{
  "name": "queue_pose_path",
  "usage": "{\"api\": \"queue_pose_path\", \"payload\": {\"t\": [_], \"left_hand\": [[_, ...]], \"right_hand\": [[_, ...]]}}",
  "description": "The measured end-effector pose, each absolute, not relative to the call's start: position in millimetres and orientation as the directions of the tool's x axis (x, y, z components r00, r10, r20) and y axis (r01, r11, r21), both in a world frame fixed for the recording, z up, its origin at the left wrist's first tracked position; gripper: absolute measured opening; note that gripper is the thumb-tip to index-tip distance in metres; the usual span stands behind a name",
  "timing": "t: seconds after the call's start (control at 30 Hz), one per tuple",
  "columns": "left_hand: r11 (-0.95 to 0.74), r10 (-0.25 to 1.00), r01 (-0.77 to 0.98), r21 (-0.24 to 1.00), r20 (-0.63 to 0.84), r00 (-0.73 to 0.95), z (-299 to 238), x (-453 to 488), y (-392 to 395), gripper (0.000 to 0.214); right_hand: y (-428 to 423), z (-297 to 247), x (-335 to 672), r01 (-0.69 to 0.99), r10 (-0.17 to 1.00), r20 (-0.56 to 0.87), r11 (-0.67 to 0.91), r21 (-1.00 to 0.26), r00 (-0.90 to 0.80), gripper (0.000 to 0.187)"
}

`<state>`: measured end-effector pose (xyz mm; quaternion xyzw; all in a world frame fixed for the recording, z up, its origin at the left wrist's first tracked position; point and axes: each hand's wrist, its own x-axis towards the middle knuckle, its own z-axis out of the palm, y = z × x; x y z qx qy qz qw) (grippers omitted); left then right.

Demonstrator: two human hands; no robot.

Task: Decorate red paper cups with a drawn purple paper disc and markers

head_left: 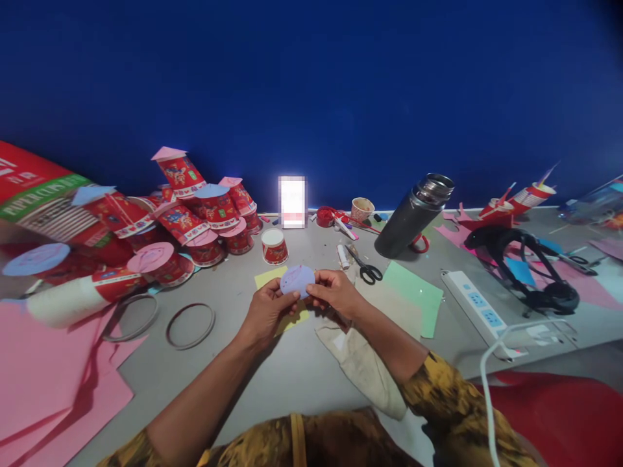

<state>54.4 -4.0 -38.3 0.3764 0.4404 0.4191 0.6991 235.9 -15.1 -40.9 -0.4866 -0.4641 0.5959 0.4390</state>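
Between my two hands is a light purple paper circle (pixel 297 280) with small reddish marks on it. My left hand (pixel 272 305) pinches its lower left edge, thumb on top. On the other side, my right hand (pixel 335 292) grips the right edge between thumb and fingers. Below the circle, partly covered by it, lies a yellow sheet of paper (pixel 293 322). Just beyond my hands stands a red patterned paper cup (pixel 275 248), its white base facing up. Black-handled scissors (pixel 370 272) and a small white tube (pixel 342 257) lie beyond my right hand.
Several red paper cups (pixel 219 211) with paper circles are piled at left, near two grey rings (pixel 190 326) and pink sheets (pixel 43 376). To the right are a dark flask (pixel 409 220), green paper (pixel 413 295), a power strip (pixel 479 308) and a black headset (pixel 530 272). A cloth (pixel 370 373) lies below my right forearm.
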Motion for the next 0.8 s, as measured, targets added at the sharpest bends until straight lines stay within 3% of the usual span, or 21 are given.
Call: {"api": "queue_pose_path", "payload": {"t": [0.17,0.2,0.27,0.33,0.37,0.47,0.53,0.63,0.73,0.8], "left_hand": [[0.258,0.955,-0.182,0.949,-0.222,0.195,-43.0,52.2,-9.0,0.059],[0.147,0.982,-0.118,0.982,-0.131,0.134,-44.4,50.7,-10.2,0.060],[-0.197,0.980,0.121,0.973,0.192,0.049,-48.9,47.4,-11.8,0.060],[-0.505,0.860,0.359,0.785,0.493,0.132,-55.5,44.3,-12.2,0.053],[-0.595,0.797,0.423,0.684,0.571,0.197,-58.8,43.2,-11.9,0.047],[-0.693,0.701,0.503,0.516,0.645,0.304,-64.0,41.8,-9.9,0.028],[-0.695,0.700,0.498,0.519,0.648,0.302,-61.0,41.6,-8.0,0.018],[-0.596,0.797,0.394,0.699,0.576,0.184,-49.1,41.3,-6.8,0.010],[-0.234,0.972,0.122,0.964,0.234,0.015,-38.2,40.3,-8.8,0.011],[0.046,0.999,-0.070,0.996,-0.045,0.008,-35.7,39.4,-10.0,0.018]], "right_hand": [[-11.7,-46.6,235.6,-0.127,0.974,-0.211,-0.220,-0.967,-0.078,0.038],[-10.5,-47.5,236.4,-0.157,0.973,-0.220,-0.227,-0.961,-0.065,0.037],[-8.5,-48.3,238.3,-0.202,0.970,-0.234,-0.242,-0.949,-0.061,0.037],[-7.9,-48.2,239.1,-0.225,0.965,-0.248,-0.261,-0.939,-0.083,0.038],[-8.3,-47.8,238.7,-0.235,0.961,-0.259,-0.276,-0.932,-0.101,0.039],[-11.8,-46.0,235.0,-0.254,0.938,-0.295,-0.335,-0.907,-0.182,0.045],[-14.6,-44.3,232.2,-0.253,0.919,-0.311,-0.369,-0.894,-0.243,0.050],[-16.9,-41.8,230.6,-0.257,0.906,-0.304,-0.382,-0.888,-0.295,0.056],[-16.7,-41.3,231.3,-0.237,0.952,-0.244,-0.284,-0.929,-0.183,0.055],[-16.6,-42.7,231.8,-0.172,0.981,-0.184,-0.193,-0.966,-0.066,0.051]]}}
